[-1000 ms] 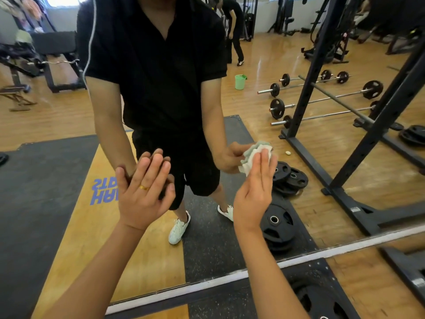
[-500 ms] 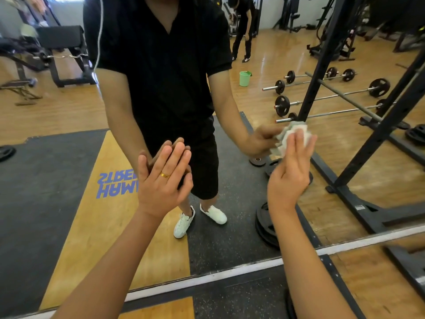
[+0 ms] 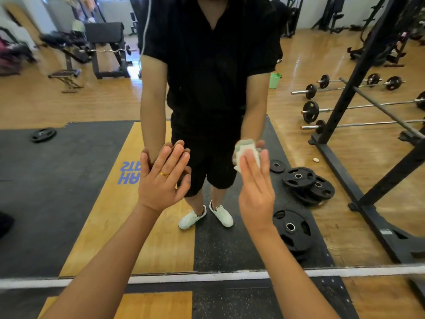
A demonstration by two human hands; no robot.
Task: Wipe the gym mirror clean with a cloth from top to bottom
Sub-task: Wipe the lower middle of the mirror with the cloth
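While the left hand (image 3: 161, 180) lies flat with straight fingers on the smooth glass of the mirror (image 3: 57, 192), the right hand (image 3: 255, 189) presses a crumpled pale cloth (image 3: 246, 149) against it, fingers straight, not clenched. A round green bucket (image 3: 274, 80) is reflected; its content is not visible.
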